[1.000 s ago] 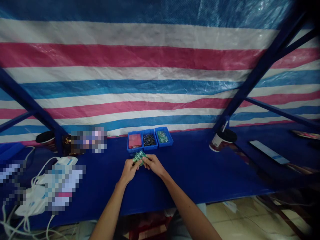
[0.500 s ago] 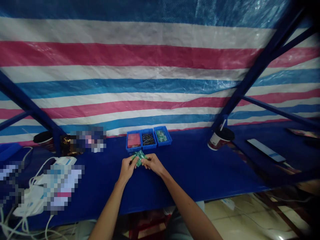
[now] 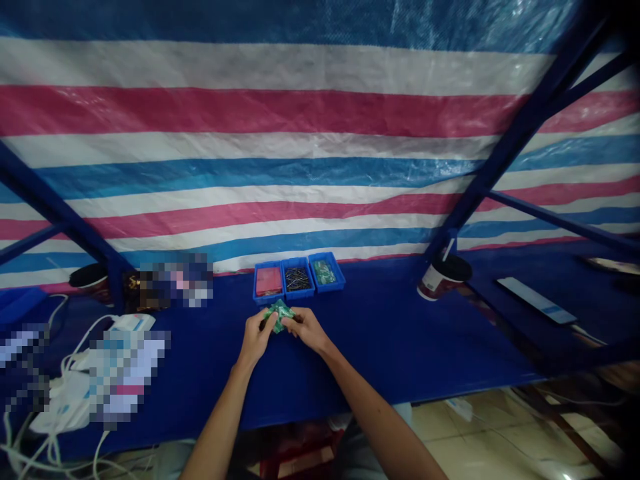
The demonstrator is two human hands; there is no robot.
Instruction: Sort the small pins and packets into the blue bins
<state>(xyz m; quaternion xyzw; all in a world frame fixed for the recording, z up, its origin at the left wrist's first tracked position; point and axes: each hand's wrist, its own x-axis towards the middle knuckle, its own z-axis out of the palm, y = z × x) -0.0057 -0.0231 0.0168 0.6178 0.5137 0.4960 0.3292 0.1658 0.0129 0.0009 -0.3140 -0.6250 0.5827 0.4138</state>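
The left hand point(image 3: 255, 335) and right hand point(image 3: 309, 329) pinch a small, shiny green bundle point(image 3: 280, 313) of uncertain material from either side, neither clearly nearer and its long axis unclear, above a flat blue table point(image 3: 380, 347), just short of three open blue plastic bins point(image 3: 300, 294).

Shiny plastic packet point(image 3: 281, 309), glossy creased plastic tarpaulin point(image 3: 280, 113)

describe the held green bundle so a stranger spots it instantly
On the blue table below the striped sheet, find three small blue trays. Just in front of them, the left hand and right hand hold a shiny green bundle. Unlike the green pieces in the rightmost tray, it is outside any tray.
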